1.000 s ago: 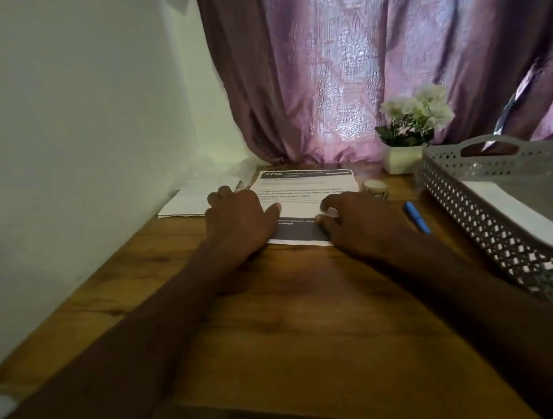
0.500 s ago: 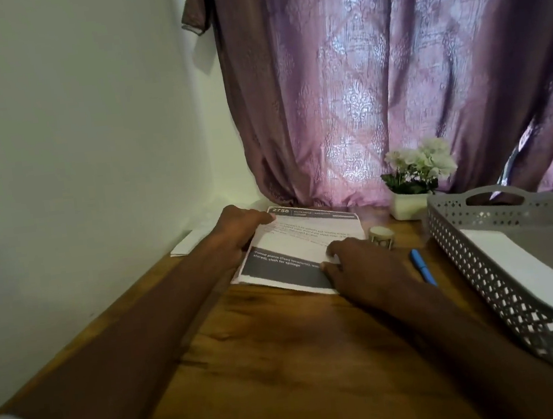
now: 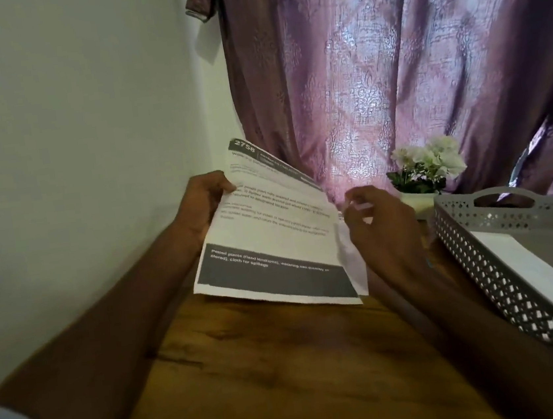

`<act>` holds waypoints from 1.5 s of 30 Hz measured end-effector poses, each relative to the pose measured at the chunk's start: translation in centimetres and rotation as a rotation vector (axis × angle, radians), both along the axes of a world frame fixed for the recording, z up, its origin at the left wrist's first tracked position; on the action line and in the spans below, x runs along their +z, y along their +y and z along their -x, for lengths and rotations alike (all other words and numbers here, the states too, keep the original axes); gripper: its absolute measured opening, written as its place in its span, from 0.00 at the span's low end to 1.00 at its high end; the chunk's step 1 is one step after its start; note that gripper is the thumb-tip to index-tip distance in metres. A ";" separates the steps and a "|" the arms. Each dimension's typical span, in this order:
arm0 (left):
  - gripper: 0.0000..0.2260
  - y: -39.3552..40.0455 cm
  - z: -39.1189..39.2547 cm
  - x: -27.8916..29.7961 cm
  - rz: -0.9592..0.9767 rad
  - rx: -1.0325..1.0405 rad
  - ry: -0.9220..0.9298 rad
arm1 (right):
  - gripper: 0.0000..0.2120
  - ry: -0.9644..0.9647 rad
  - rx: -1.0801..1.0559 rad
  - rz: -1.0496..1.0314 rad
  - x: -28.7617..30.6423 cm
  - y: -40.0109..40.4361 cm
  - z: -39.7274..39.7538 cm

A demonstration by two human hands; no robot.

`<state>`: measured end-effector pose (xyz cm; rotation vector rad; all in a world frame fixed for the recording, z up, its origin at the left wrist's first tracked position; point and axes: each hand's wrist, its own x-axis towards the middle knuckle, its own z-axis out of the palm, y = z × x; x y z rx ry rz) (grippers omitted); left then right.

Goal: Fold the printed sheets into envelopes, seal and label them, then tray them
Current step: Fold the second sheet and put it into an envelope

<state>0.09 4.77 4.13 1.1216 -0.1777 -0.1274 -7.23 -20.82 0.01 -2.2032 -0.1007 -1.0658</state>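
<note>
A wooden table (image 3: pixel 287 373) fills the near ground. Above it, tilted and clear of the wood, is the printed sheet (image 3: pixel 271 241). The left hand (image 3: pixel 204 205) grips its left edge, thumb on the printed face. The right hand (image 3: pixel 382 228) pinches the right edge with curled fingers. At right sits a perforated grey tray (image 3: pixel 503 273) holding white paper; farther back, a potted flower (image 3: pixel 425 168) before a purple curtain (image 3: pixel 389 58).

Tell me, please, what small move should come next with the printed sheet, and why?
Probably lay the printed sheet flat on the wooden table to crease it: the left hand and right hand hold it by its side edges, tilted in the air and unfolded.
</note>
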 end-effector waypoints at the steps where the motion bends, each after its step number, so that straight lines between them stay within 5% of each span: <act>1: 0.17 0.2 0.5 0.0 0.041 0.002 -0.023 | 0.14 -0.010 0.042 -0.095 0.2 0.0 0.0; 6: 0.19 1.1 3.0 -0.9 0.107 -0.110 -0.039 | 0.30 0.282 0.376 -0.713 1.2 0.4 0.3; 11: 0.19 0.6 3.3 -1.7 -0.049 -0.134 -0.063 | 0.11 0.376 0.598 -1.019 1.7 0.0 1.4; 22: 0.19 -0.1 1.8 -3.1 -0.344 0.060 -0.180 | 0.07 0.303 0.472 -1.016 1.1 -0.4 0.8; 27: 0.10 -0.1 1.9 -3.1 -0.495 0.089 -0.263 | 0.10 0.240 0.486 -1.033 1.4 -1.1 0.4; 34: 0.07 0.6 1.5 -2.5 -0.424 0.118 -0.295 | 0.11 0.352 0.564 -1.123 1.8 -1.1 1.0; 42: 0.16 1.1 0.9 -2.5 -0.282 0.118 -0.179 | 0.15 0.460 0.594 -1.203 1.8 -1.3 1.6; 45: 0.11 0.8 1.0 -2.5 -0.318 0.144 -0.212 | 0.14 0.412 0.615 -1.179 1.9 -1.5 1.4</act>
